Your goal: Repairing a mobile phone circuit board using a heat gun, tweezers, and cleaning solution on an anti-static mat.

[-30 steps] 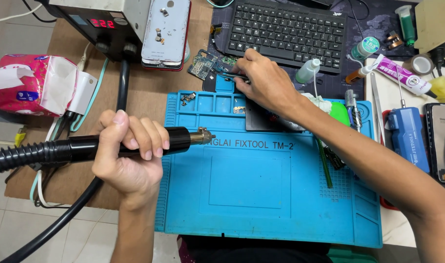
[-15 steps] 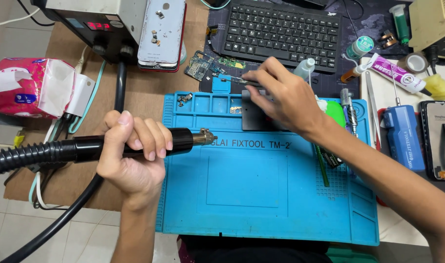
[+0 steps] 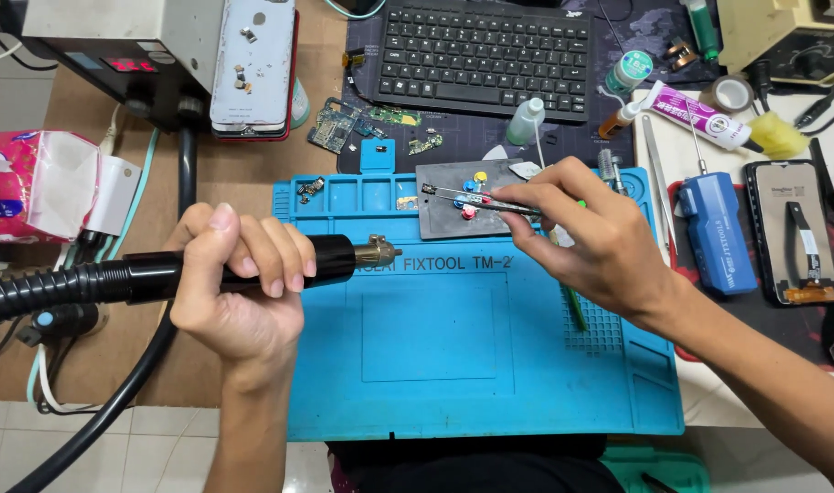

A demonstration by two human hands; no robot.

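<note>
1. The blue work mat [image 3: 490, 365] is the landmark; it lies on the counter [image 3: 243, 192] just in front of the person, its near edge closest to the body.
2. Over the mat's left edge the left hand [image 3: 239, 292] is closed in a fist round the black hot-air handle [image 3: 253, 269], fingers [image 3: 262, 260] wrapped over the top. The brass nozzle [image 3: 379, 251] points right across the mat's upper left part. This hand and handle sit much as they did half a second ago.
3. The ribbed black hose [image 3: 42, 292] runs left off the mat from that handle.
4. Over the mat's upper right part the right hand [image 3: 600, 242] pinches metal tweezers [image 3: 476, 199], fingers closed on them. Half a second ago this hand covered the plate; it now sits further right, so the plate shows.
5. The grey metal plate [image 3: 453, 215] rests on the mat's far middle, with small coloured magnets [image 3: 469, 212] on it. The tweezer tips reach its left part and hold a small dark component [image 3: 428, 189] just above or on the plate; I cannot tell which.
6. Beyond the mat's far edge lie loose circuit boards [image 3: 330, 128] and a small clear bottle [image 3: 525, 121].
7. Further back from the mat sit a black keyboard [image 3: 485, 55], and to its left a phone back [image 3: 253, 64] leaning on the grey station box [image 3: 116, 41].
8. Right of the mat stand a blue tool case [image 3: 717, 233] and a dismantled phone [image 3: 791, 233].
</note>
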